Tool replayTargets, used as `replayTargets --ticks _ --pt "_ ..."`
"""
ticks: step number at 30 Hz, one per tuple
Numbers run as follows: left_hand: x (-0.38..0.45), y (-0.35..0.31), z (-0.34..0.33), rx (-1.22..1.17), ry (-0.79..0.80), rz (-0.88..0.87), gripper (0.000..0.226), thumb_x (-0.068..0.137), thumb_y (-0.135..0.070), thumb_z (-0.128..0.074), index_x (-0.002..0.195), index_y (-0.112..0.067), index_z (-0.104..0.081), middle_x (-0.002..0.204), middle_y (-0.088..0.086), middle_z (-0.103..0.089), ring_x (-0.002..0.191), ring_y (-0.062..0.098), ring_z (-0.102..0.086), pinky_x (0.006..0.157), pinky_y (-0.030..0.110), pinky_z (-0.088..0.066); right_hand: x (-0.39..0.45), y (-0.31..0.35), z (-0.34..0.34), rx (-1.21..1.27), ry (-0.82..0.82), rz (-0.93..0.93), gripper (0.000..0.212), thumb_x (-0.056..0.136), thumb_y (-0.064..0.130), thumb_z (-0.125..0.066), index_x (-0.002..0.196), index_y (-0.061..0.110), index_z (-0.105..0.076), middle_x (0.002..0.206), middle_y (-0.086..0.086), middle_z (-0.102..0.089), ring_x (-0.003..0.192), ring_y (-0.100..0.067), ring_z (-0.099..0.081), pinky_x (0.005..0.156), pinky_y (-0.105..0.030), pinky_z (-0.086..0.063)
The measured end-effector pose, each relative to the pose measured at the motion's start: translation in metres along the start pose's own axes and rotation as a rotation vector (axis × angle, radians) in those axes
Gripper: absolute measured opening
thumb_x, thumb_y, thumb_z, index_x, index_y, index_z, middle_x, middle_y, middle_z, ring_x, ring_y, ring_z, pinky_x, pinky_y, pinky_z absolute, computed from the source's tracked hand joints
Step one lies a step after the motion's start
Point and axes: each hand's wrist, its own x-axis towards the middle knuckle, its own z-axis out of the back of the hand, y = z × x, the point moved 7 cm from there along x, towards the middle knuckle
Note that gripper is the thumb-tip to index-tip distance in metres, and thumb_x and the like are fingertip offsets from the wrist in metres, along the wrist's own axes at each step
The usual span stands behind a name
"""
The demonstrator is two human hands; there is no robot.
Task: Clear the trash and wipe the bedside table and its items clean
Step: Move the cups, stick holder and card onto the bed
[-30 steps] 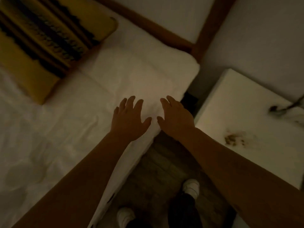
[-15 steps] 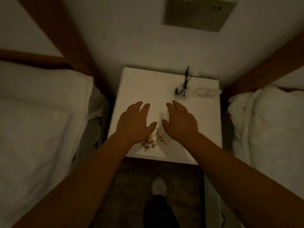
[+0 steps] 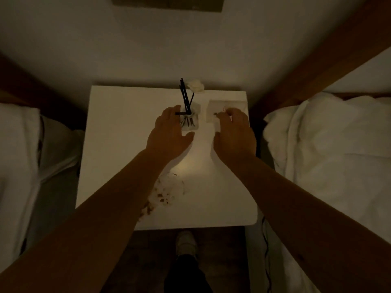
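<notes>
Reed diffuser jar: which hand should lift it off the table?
Left, probably. The left hand already has its fingers beside the reed diffuser jar. The right hand is over the flat white item, further away.

no readable text, labels or numbers, dim lighting, marks too blurred

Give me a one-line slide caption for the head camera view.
Both hands, left and right, reach over a crumb-strewn white bedside table toward a reed diffuser and white card.
</notes>
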Motion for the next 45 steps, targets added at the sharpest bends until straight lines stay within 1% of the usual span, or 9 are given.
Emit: replayTargets --ticks 7,13,18,22,27,32,35,39,45 --pt "0.023 -0.008 -0.004 -0.069 -0.045 -0.017 0.037 0.087 -0.035 -0.061 0.118 -0.013 -0.06 0.12 0.008 -0.06 0.112 0.025 -0.056 0.097 0.045 -0.046 0.033 -0.005 0.004 -0.02 -0.112 0.02 0.059 0.077 0.018 -0.068 0.132 0.014 -0.045 0.145 -0.013 -0.036 0.115 -0.033 -0.046 0.084 -0.042 -0.046" --pt "0.027 -0.014 0.004 -0.13 -0.101 -0.082 0.025 0.088 -0.028 -0.064 0.108 -0.014 -0.069 0.11 0.005 -0.068 0.106 0.023 -0.062 0.094 0.045 -0.048 0.074 -0.012 -0.021 -0.135 0.14 0.052 0.057 0.088 0.04 -0.055 0.137 0.017 -0.038 0.152 -0.01 -0.027 0.134 -0.034 -0.029 0.1 -0.049 -0.036" --pt "0.024 -0.001 0.009 -0.298 -0.137 0.005 0.021 0.082 -0.033 -0.069 0.086 -0.05 -0.057 0.094 -0.017 -0.06 0.089 0.001 -0.059 0.075 0.013 -0.045 0.087 -0.017 -0.044 -0.14 0.321 0.068 0.083 0.081 0.038 -0.061 0.148 0.02 -0.017 0.157 -0.006 -0.019 0.145 -0.03 -0.011 0.113 -0.052 -0.022" --pt "0.013 0.003 0.011 -0.293 -0.157 -0.014 0.02 0.08 -0.042 -0.064 0.096 -0.053 -0.058 0.102 -0.012 -0.06 0.097 0.011 -0.059 0.081 0.028 -0.045 0.085 -0.014 -0.037 -0.154 0.218 0.086 0.072 0.073 0.028 -0.068 0.137 0.019 -0.036 0.136 -0.005 -0.044 0.126 -0.03 -0.038 0.098 -0.048 -0.038" --pt "-0.009 0.031 0.024 -0.375 -0.166 0.081 0.019 0.081 -0.046 -0.066 0.098 -0.045 -0.06 0.112 -0.005 -0.065 0.103 0.016 -0.063 0.091 0.044 -0.051 0.075 0.016 -0.038 -0.254 0.231 0.202 0.072 0.068 0.032 -0.073 0.132 0.02 -0.042 0.125 -0.009 -0.05 0.113 -0.032 -0.047 0.087 -0.044 -0.04" --pt "-0.042 0.077 0.059 -0.398 -0.251 0.148 0.018 0.085 -0.035 -0.07 0.103 -0.034 -0.064 0.105 -0.01 -0.063 0.09 -0.003 -0.059 0.073 0.006 -0.042 0.049 0.076 -0.045 -0.185 0.296 0.266 0.077 0.066 0.038 -0.077 0.131 0.021 -0.04 0.12 -0.009 -0.047 0.105 -0.03 -0.05 0.069 -0.037 -0.038" --pt "-0.075 0.105 0.093 -0.518 -0.343 0.15 0.024 0.086 -0.019 -0.071 0.091 -0.039 -0.06 0.094 -0.017 -0.061 0.083 -0.017 -0.058 0.067 -0.002 -0.042 0.028 0.127 -0.051 -0.111 0.29 0.314 0.072 0.066 0.032 -0.077 0.127 0.025 -0.04 0.117 -0.006 -0.046 0.104 -0.027 -0.048 0.065 -0.037 -0.039" --pt "-0.13 0.158 0.144 -0.526 -0.425 0.184 0.016 0.086 -0.02 -0.069 0.101 -0.017 -0.067 0.105 0.007 -0.065 0.098 0.012 -0.063 0.087 0.023 -0.048 0.0 0.219 -0.05 -0.055 0.235 0.437 0.065 0.065 0.024 -0.076 0.12 0.025 -0.042 0.115 -0.004 -0.045 0.105 -0.027 -0.046 0.059 -0.035 -0.036" --pt "-0.236 0.252 0.21 -0.526 -0.642 0.399 0.011 0.084 -0.02 -0.069 0.089 -0.027 -0.062 0.103 -0.002 -0.061 0.094 0.018 -0.062 0.082 0.029 -0.05 -0.061 0.37 -0.064 -0.001 0.255 0.687 0.066 0.069 0.02 -0.076 0.127 0.024 -0.044 0.12 -0.008 -0.046 0.112 -0.03 -0.043 0.063 -0.035 -0.036"
